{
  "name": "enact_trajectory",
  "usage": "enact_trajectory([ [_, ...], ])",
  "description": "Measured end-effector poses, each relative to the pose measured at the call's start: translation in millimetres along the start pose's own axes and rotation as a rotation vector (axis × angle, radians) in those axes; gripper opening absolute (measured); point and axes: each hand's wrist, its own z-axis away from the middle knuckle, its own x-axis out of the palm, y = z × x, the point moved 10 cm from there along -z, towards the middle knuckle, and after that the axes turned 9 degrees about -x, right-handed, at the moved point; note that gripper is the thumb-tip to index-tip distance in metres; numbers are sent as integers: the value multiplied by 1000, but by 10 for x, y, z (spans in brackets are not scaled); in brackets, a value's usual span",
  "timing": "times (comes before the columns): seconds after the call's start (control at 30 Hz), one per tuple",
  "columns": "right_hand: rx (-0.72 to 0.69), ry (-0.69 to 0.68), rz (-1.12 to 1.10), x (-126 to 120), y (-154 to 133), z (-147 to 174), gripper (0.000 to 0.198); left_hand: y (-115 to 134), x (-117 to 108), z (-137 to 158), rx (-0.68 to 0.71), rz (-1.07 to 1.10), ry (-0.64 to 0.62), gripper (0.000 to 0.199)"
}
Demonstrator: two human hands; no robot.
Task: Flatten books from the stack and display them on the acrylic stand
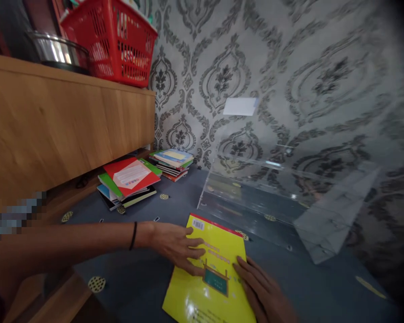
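A glossy yellow book point(218, 251) lies on the dark patterned tabletop, with a red strip along its far edge, a barcode and a small green chalkboard picture. My left hand point(178, 246), a black band at its wrist, reaches in from the left. Its spread fingers rest on the book's left part, with nothing gripped. At the book's right edge is my right hand point(264, 287), fingers stretched out and their tips touching the cover. The right thumb is hidden. Just beyond the book stands a clear acrylic rack point(256, 197) with stepped tiers.
A stack of books point(133, 177) with a red one on top lies left, and a second stack point(173, 161) sits against the wall. A wooden cabinet point(70, 121) overhangs the table's left side, bearing a red plastic basket point(114, 42) and a metal pot point(59, 51).
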Motion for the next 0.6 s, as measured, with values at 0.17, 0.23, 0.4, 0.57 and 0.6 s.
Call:
enact_trajectory([
  [0.17, 95, -44, -75, 23, 18, -38, 37, 18, 29, 172, -37, 46, 52, 35],
  [0.23, 87, 16, -86, -28, 5, -34, 35, -52, 128, 191, -121, 61, 8, 39],
  [0.4, 236, 117, -261, -159, 89, -5, 36, -218, 133, 117, -314, 170, 139, 30],
  [0.57, 692, 47, -579, -158, 298, 81, 58, -530, -6, 95, -575, 578, 291, 32],
  [0.6, 732, 65, -616, -173, 330, 79, 66, -624, -19, 110, -647, 659, 309, 35],
])
